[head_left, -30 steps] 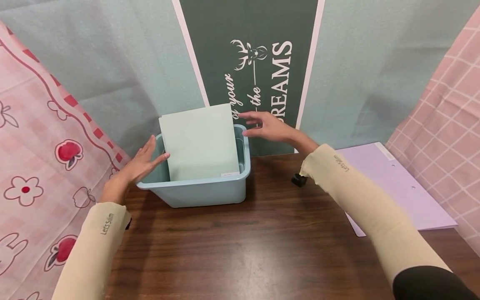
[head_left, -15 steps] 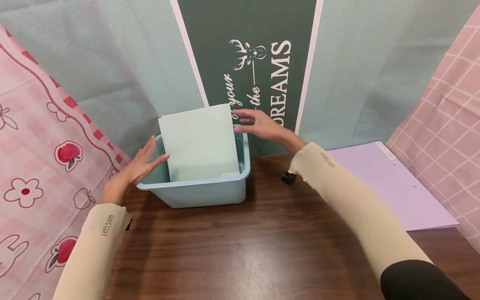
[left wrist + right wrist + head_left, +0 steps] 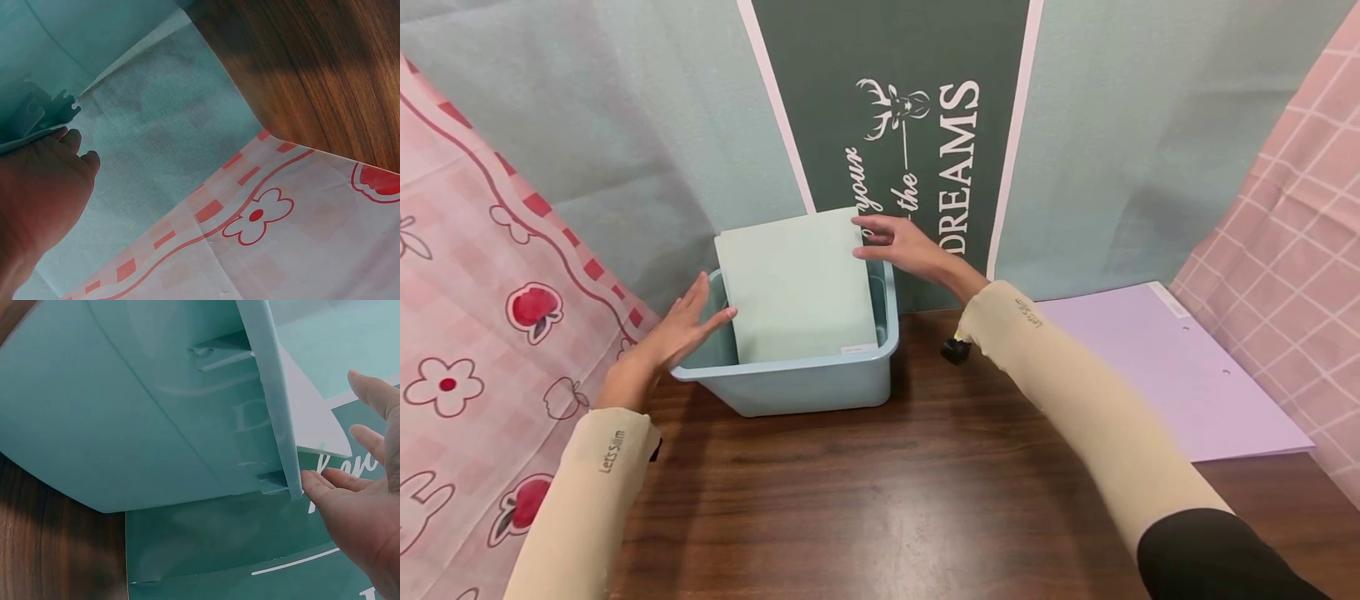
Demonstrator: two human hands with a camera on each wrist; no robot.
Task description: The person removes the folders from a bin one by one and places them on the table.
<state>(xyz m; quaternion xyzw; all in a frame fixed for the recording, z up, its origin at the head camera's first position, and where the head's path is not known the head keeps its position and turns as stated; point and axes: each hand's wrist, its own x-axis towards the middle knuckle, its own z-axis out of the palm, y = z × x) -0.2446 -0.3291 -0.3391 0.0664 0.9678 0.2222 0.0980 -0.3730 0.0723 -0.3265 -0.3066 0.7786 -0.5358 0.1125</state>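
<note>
Pale green file folders (image 3: 797, 283) stand leaning in a light blue plastic bin (image 3: 812, 387), with a small white label low on the front one. My left hand (image 3: 677, 329) is at the bin's left side, fingers straight, the thumb by the folders' left edge. In the left wrist view that hand (image 3: 50, 194) lies along the bin's rim (image 3: 37, 139). My right hand (image 3: 910, 246) has its fingers spread, tips right at the folders' upper right edge. The right wrist view shows its thumb close to the bin's rim (image 3: 278, 406) and a folder corner (image 3: 312, 412) above the bin.
A lilac folder (image 3: 1120, 358) with punched holes lies on the brown wooden table (image 3: 850, 500) at the right, partly behind my right sleeve. A fabric backdrop (image 3: 1112, 150) hangs close behind the bin. Pink printed cloths (image 3: 482, 333) border both sides.
My right hand has moved left, from beside the folders to their upper right edge. The left hand, bin and folders have stayed in place.
</note>
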